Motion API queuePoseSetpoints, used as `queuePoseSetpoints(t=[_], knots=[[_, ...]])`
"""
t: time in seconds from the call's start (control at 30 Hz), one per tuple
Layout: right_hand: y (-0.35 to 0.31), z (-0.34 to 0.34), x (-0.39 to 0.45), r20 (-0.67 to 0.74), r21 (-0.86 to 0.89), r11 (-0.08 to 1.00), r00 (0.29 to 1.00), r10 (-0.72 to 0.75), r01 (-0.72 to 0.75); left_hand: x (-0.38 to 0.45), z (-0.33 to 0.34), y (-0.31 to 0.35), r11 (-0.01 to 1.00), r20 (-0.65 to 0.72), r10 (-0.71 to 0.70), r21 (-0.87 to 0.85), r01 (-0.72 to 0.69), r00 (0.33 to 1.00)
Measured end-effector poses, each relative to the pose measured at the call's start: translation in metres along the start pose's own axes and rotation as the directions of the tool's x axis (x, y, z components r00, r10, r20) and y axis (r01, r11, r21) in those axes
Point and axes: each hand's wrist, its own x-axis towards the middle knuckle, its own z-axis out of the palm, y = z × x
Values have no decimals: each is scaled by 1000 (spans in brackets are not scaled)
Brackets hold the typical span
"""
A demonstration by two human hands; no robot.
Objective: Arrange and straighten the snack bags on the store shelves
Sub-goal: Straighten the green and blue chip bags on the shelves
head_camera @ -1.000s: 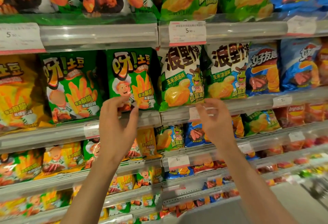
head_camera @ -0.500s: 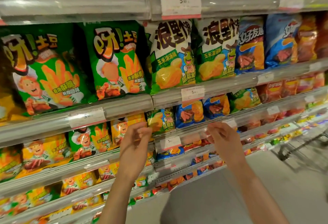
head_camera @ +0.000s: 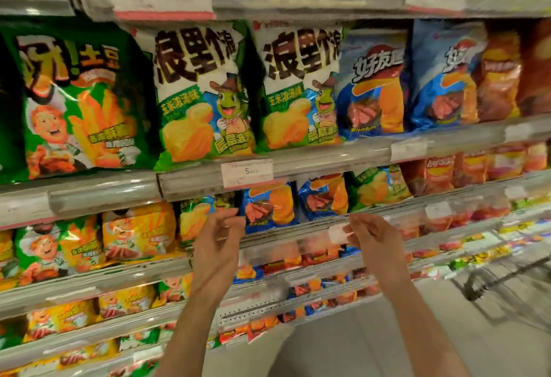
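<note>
Snack bags fill several shelf tiers. On the third tier down, a small green corn-snack bag (head_camera: 198, 218) stands beside two small blue bags (head_camera: 269, 206). My left hand (head_camera: 219, 239) is raised in front of that tier, fingertips at the gap between the green bag and the first blue bag, fingers loosely curled and holding nothing I can see. My right hand (head_camera: 371, 238) hovers at the shelf rail below the second blue bag (head_camera: 323, 196), fingers bent near a white price tag (head_camera: 337, 232). Whether either hand touches a bag is unclear through the blur.
The tier above carries large green fries bags (head_camera: 80, 102), white-and-green corn bags (head_camera: 202, 93) and blue bags (head_camera: 372, 84). Red and orange bags (head_camera: 465, 170) run off to the right. A cart frame (head_camera: 489, 284) stands on the floor at the lower right.
Both hands dropped from the rail under the large bags to the tier below. The view moved closer and to the right along the shelves.
</note>
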Motion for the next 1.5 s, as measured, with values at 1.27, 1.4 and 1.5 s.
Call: queuePoseSetpoints(t=[1.27, 1.4, 1.5], knots=[[60, -124, 241, 314, -287, 956, 949, 32, 62, 34, 242, -36, 934, -34, -78, 348, 85, 996], [50, -135, 237, 293, -255, 965, 956, 25, 53, 32, 237, -34, 945, -17, -126, 301, 126, 992], [52, -149, 227, 298, -250, 966, 955, 8, 70, 30, 234, -33, 945, 0, -134, 300, 128, 991]])
